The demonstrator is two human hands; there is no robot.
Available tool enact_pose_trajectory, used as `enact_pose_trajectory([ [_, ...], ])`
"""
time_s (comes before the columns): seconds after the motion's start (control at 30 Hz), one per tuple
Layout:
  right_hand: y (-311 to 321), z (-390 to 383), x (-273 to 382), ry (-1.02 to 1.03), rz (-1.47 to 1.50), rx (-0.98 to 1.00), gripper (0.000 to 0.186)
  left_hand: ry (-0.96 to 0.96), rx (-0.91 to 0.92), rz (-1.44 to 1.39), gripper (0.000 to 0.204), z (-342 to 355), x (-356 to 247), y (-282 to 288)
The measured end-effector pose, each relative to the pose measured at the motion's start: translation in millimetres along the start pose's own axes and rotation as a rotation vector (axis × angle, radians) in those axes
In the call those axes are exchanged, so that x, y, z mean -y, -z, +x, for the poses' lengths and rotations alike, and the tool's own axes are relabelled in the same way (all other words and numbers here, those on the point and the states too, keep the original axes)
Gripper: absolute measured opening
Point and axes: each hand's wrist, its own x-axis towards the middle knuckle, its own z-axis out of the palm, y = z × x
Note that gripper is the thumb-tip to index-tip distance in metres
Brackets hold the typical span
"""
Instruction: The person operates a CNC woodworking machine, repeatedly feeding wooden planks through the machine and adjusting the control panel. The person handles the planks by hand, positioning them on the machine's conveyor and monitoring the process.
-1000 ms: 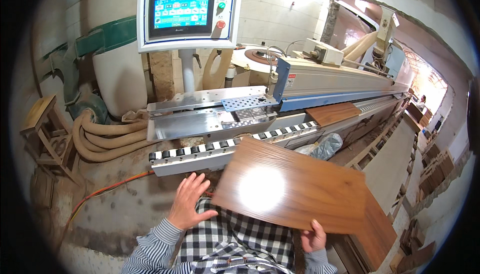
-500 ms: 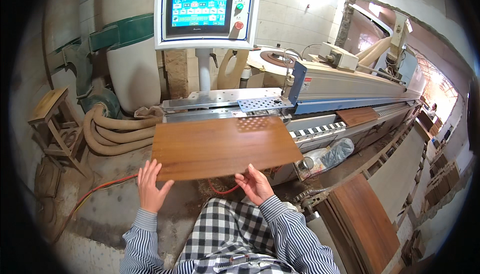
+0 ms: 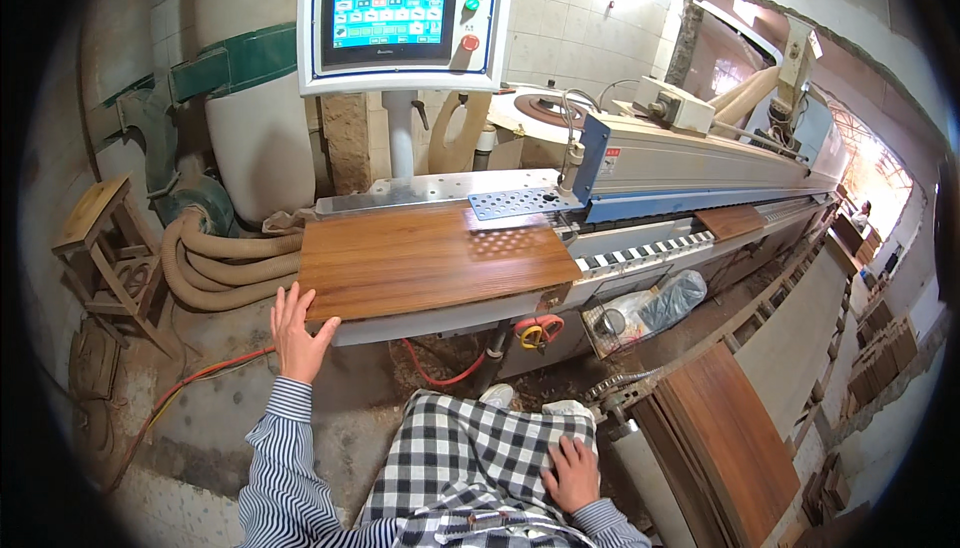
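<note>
A brown wood-grain panel [image 3: 430, 266] lies flat on the infeed bed of a long edge banding machine [image 3: 700, 163]. Its far edge reaches under a perforated metal plate [image 3: 515, 204]. My left hand [image 3: 300, 336] is at the panel's near left corner, fingers stretched out and thumb apart, touching the edge without gripping it. Down by my lap, my right hand [image 3: 574, 472] rests on the black-and-white checked apron [image 3: 470, 448], fingers spread and holding nothing.
A control screen [image 3: 388, 20] stands on a post behind the bed. Another panel [image 3: 730, 220] lies farther along the machine. Stacked panels [image 3: 725, 438] sit on a roller rack at right. Ribbed hoses [image 3: 215, 283] and a wooden stool [image 3: 110, 258] are at left; a red hose [image 3: 440, 378] hangs below.
The panel has gone from tilted in both hands to flat on the bed, farther from me. My right hand has let go and dropped to the apron; my left stays at the corner.
</note>
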Motion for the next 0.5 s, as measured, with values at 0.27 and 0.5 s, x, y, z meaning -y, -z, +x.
enact_pose_trajectory([
  [0.27,-12.0,-6.1,-1.5,-0.076,0.072,-0.053,0.033,0.062,0.036,-0.183,0.054,-0.2,8.2,6.8],
  [0.5,-8.3,-5.8,1.0,-0.065,0.075,-0.102,0.032,0.063,0.021,-0.309,0.046,-2.0,25.7,8.1],
])
